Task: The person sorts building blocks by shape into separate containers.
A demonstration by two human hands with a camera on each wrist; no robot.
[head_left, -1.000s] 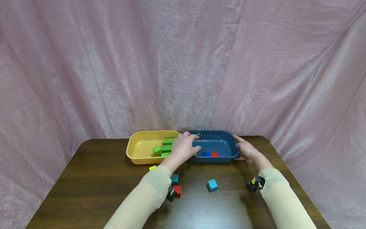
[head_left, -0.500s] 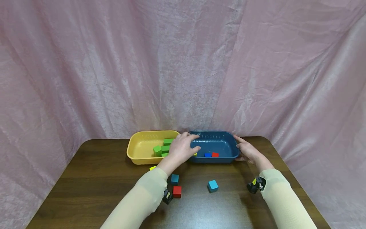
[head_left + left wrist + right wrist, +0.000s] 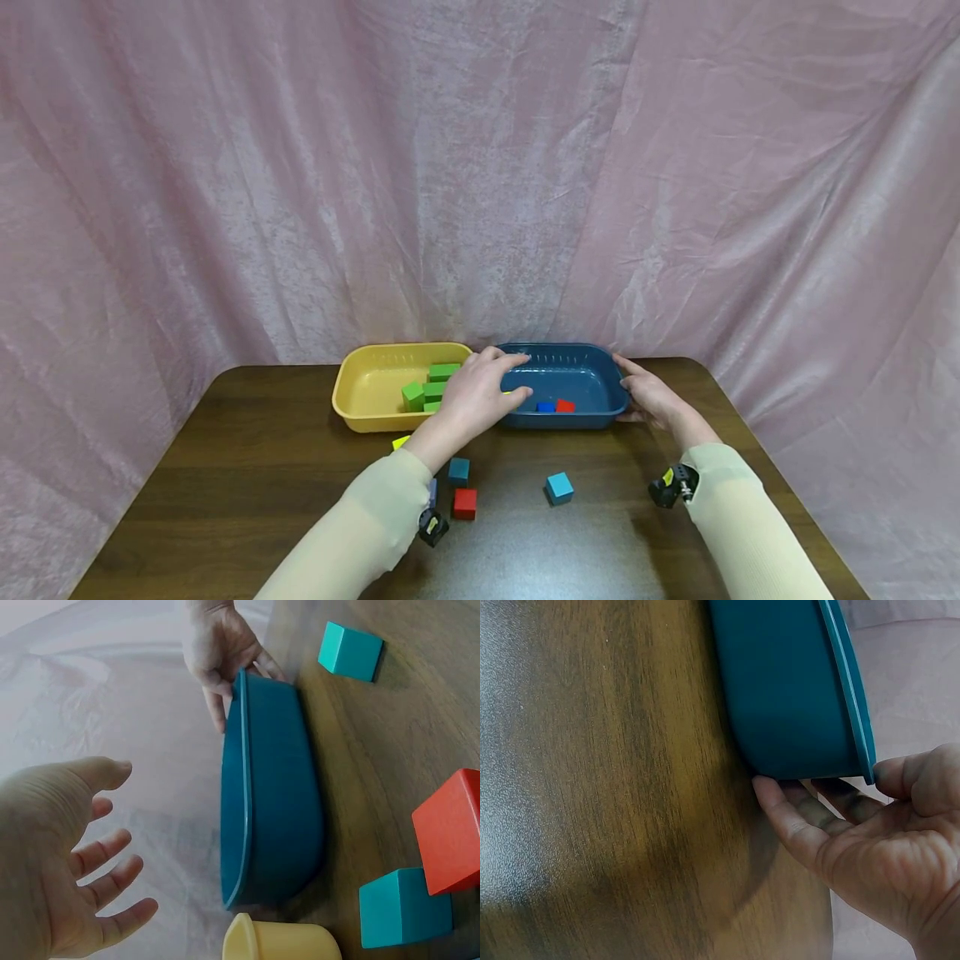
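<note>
Blue plastic under my right hand [image 3: 654, 400]: its tips touch the blue tray [image 3: 558, 419] at the right end, thumb by the rim, fingers apart. My left hand [image 3: 480, 390] hangs with fingers spread, holding nothing, and blocks the head view of where the yellow tray [image 3: 375, 387] nears the blue one. Green blocks [image 3: 435, 389] sit in the yellow; a blue block [image 3: 545, 407] and red block [image 3: 565, 406] in the blue. Nearer me, a red cube [image 3: 464, 504], teal cube [image 3: 459, 472] and light-blue cube [image 3: 558, 488]; my left sleeve [image 3: 375, 529] partly hides a yellow block [image 3: 400, 442]. Brown wood-grain table [image 3: 225, 500], glossy up front, pink curtain [image 3: 480, 167] behind.
</note>
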